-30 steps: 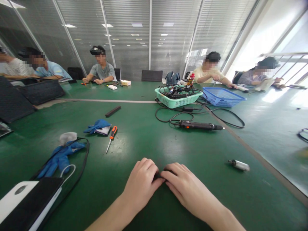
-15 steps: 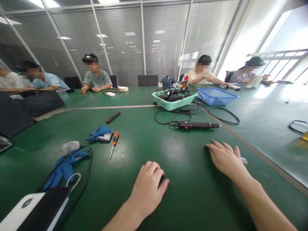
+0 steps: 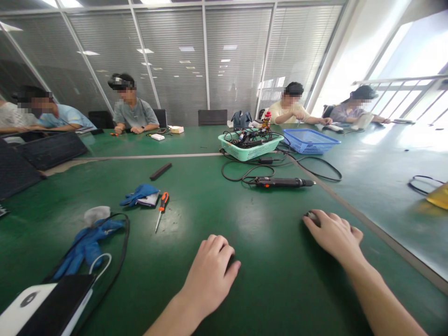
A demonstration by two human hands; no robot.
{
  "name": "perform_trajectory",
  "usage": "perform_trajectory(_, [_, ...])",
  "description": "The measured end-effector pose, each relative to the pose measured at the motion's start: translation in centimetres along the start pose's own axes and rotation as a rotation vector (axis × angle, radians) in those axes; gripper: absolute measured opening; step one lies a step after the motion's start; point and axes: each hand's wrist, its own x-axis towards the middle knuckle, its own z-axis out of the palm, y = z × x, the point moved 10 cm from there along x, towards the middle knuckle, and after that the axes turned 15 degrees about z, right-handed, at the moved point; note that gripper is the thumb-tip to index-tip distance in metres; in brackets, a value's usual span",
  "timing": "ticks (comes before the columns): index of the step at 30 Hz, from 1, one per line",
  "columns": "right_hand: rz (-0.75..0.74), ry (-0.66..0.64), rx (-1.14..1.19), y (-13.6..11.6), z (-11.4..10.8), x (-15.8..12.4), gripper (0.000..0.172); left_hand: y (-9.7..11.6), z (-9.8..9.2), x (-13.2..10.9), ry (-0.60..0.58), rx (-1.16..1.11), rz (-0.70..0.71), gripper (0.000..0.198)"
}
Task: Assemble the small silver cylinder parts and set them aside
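Writing is nowhere legible for us: neither the white and black device [image 3: 38, 305] cut off at the lower left corner, which bears only a round dark mark, nor the small white box [image 3: 177, 129] far across the table [image 3: 273, 242] shows a brand we can read. We see our 2 hands well apart on the green surface. Our left hand [image 3: 212, 275] lies palm down with fingers curled, covering something dark at its fingertips that we cannot identify, so we cannot tell whether it grips anything. Our right hand [image 3: 334, 233] is cupped over a small silver cylinder [image 3: 310, 215], of which only one end peeks out past the fingertips; the rest is hidden and the hand is slightly blurred, so a firm hold cannot be confirmed. Beyond it lies a black electric screwdriver [image 3: 280, 182] with its cable looping back to a green basket [image 3: 250, 145] full of tangled leads, just beside a blue basket [image 3: 308, 141]. To the left we see an orange-handled screwdriver [image 3: 161, 207], blue gloves [image 3: 138, 193] and a black bar [image 3: 160, 171]. A yellow object [image 3: 439, 196] is cut off at the right edge. 5 other people sit at the far side.
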Motion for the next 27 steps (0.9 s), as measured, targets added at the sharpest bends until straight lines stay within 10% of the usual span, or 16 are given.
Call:
perform_trajectory(6, [-0.216, 0.018, 0.127, -6.4, -0.3, -4.7, 0.051, 0.1, -0.1, 0.0, 0.012, 0.003, 0.012, 0.001])
perform_trajectory(15, [-0.805, -0.092, 0.312, -16.8, -2.1, -19.4, 0.046, -1.2, -0.8, -0.3, 0.095, 0.034, -0.063, 0.016])
perform_trajectory(27, [-0.835, -0.296, 0.434, -15.6, -3.6, -19.6, 0.076, -1.2, 0.1, 0.1, 0.011, 0.04, -0.034, 0.031])
